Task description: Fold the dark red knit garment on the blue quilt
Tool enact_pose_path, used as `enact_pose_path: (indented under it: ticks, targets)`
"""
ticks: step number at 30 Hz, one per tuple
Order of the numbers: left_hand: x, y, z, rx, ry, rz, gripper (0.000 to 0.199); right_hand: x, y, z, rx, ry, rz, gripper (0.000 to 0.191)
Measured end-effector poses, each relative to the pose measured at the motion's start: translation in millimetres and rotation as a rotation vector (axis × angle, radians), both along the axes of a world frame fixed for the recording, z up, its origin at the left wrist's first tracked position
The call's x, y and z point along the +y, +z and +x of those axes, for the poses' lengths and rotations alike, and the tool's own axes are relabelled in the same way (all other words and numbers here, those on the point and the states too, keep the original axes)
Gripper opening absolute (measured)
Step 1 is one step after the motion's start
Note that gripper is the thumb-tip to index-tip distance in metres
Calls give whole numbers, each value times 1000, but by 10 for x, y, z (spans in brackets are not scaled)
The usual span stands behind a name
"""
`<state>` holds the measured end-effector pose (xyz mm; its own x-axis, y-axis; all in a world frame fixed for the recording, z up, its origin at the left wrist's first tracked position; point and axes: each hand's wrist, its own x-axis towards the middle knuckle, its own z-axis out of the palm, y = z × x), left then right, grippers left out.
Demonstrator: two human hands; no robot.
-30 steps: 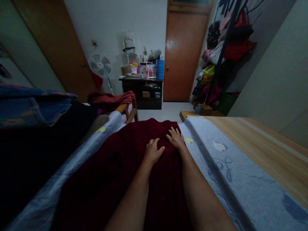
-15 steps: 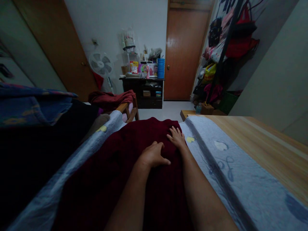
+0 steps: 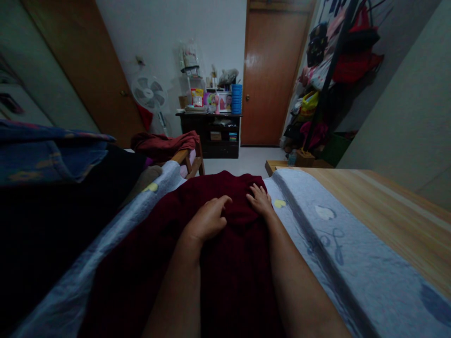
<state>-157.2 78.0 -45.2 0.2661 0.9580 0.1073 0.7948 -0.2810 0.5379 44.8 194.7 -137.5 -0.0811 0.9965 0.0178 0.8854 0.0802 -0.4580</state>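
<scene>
A dark red piece of cloth [image 3: 236, 272], perhaps a garment, is spread over a light blue patterned bedsheet [image 3: 352, 249]. Near the cloth's far right corner, my right hand [image 3: 260, 201] lies on it with fingers apart. My left hand [image 3: 208, 218] is over the middle of the cloth, its thumb apart from the forefinger and nothing visible in it. The other fingers of that hand are partly hidden, and whether it presses on the fabric is hard to see.
Dark and blue clothes [image 3: 52, 155] are piled along the left. Bare wooden board [image 3: 394, 197] shows on the right. Beyond the bed are a chair with a reddish cloth [image 3: 165, 145], a fan [image 3: 150, 94], a dark cabinet [image 3: 188, 134] and hanging bags [image 3: 355, 61].
My left hand has moved left and slightly up across the cloth, away from my right hand. The right hand has stayed nearly in place on the far right corner.
</scene>
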Motion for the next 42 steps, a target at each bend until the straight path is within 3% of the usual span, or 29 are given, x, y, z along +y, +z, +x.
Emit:
enact_pose_path:
  ticks: [3, 8, 11, 16, 21, 25, 29, 35, 42]
  targets:
    - [45, -30, -94, -27, 38, -5, 55, 21, 21, 10, 56, -3, -12, 54]
    - [156, -314, -111, 35, 106, -142, 53, 9, 24, 6, 69, -6, 5, 50]
    - [172, -378, -87, 97, 118, -220, 47, -22, 11, -22, 32, -15, 40, 50]
    - [158, -315, -60, 177, 115, -277, 23, -76, 55, -66, -9, -39, 102, 48]
    - [158, -320, -59, 199, 110, -303, 17, -156, 234, -103, -67, -98, 197, 43]
    - [153, -329, -82, 198, 128, -317, 17, -240, 323, -165, -53, -141, 122, 40]
    - [143, -306, -94, 192, 93, -291, 12, -299, 247, -258, -57, -153, 58, 44]
    - [97, -189, -99, 159, 82, -173, 7, -325, 88, -350, -79, -58, 74, 53]
    - [-14, -7, -38, 182, 121, -136, 17, -327, 68, -376, -133, -50, 69, 56]
